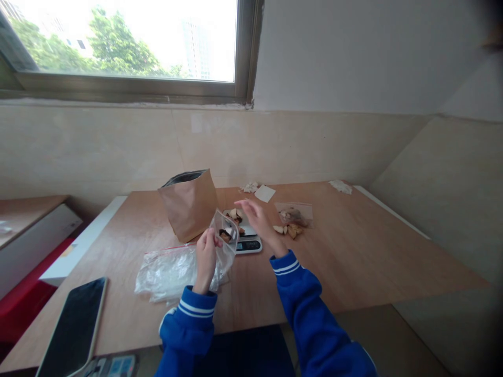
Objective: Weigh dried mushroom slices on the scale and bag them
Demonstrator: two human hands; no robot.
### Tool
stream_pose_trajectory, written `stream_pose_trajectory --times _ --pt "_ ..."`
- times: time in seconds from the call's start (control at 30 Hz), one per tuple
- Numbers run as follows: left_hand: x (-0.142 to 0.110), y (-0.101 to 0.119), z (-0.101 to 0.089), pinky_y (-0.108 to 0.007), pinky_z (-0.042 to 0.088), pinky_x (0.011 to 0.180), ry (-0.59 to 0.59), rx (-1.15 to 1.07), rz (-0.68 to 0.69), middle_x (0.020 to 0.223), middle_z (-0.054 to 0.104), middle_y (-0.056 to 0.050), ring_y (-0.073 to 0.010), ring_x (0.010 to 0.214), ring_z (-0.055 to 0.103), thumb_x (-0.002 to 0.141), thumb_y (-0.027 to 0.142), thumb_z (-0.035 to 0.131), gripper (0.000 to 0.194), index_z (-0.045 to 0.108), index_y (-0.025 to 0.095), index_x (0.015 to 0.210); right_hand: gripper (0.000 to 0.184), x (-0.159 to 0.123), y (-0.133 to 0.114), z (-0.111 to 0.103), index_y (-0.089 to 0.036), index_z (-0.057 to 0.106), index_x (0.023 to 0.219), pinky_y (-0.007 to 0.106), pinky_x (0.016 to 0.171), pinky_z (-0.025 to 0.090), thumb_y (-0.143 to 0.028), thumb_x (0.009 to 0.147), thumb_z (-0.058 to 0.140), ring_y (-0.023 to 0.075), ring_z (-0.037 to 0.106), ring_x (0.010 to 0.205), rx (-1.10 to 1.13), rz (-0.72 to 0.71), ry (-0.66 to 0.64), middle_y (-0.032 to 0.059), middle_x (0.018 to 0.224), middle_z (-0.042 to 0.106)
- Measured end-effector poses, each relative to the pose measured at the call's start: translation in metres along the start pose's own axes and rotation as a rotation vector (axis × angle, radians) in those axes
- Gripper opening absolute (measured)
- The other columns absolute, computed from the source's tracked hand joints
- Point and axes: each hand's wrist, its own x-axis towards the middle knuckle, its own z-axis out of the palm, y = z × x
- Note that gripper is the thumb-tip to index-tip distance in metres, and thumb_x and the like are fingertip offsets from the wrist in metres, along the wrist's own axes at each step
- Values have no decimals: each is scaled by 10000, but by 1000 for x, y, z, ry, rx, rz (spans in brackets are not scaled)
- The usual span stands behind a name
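My left hand (206,252) is closed on the edge of a clear zip bag (225,255), whose mouth stands wide. A few dark brown dried pieces (225,235) show in or through the bag. Just behind it, a small white digital scale (251,245) carries pale and brown dried slices (234,213). Over the scale hovers my right hand (254,215), its fingers stretched to the left and no object visible in them. To the right of the scale lie loose dried pieces (293,231) and a filled zip bag (294,213).
A brown paper bag (190,204) stands upright at the back left. Flat clear bags (168,272) are stacked in front of it. A tablet or large phone (74,324) lies at the left edge near a grey device (112,365). Paper scraps (264,193) lie by the wall.
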Motion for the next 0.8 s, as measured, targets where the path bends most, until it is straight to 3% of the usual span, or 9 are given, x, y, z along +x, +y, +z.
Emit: stream_pose_trajectory --times 0.07,0.13,0.2,0.33,0.43,0.63,0.8 --pt "-1 1 -1 -235 384 571 26 -72 -45 519 439 44 -110 527 453 824 457 494 377 396 204 563 343 -6 31 -8 -193 652 989 317 920 444 -349 981 346 183 606 1012 -93 41 81 69 1033 673" --pt "-1 2 -2 -228 389 558 69 -140 -74 519 417 54 -104 522 451 803 463 520 373 375 208 573 245 -16 61 -16 -181 661 940 346 911 446 -234 929 422 203 603 971 -292 133 69 83 981 665" --pt "-1 2 -3 -221 392 550 102 -184 -86 518 397 62 -98 518 446 797 447 534 365 367 209 576 228 -30 85 -20 -167 663 950 360 928 437 -122 862 457 210 592 996 -427 197 -33 93 989 659" --pt "-1 -1 -3 -220 406 550 111 -215 -96 519 388 65 -93 513 447 792 432 541 356 367 208 578 413 -55 110 -22 -159 592 1165 366 982 407 -27 791 475 214 554 1109 -500 171 -164 106 1160 629" --pt "0 -2 -3 -226 420 554 106 -229 -96 518 394 64 -97 513 460 786 447 544 362 367 209 579 433 -63 117 -19 -159 587 1181 374 966 417 -26 779 497 231 557 1102 -561 176 -146 119 1157 626" --pt "-2 -1 -4 -221 413 540 101 -245 -88 503 411 61 -97 502 466 785 433 559 361 384 204 568 212 -63 119 -18 -141 657 936 337 866 461 -59 800 515 221 620 945 -655 242 -84 117 992 671" --pt "-3 -3 -5 -221 407 539 84 -208 -81 493 429 56 -99 496 473 803 440 542 367 389 203 568 146 -53 83 -20 -158 643 824 340 745 481 -208 860 510 227 630 793 -532 243 121 114 850 682"
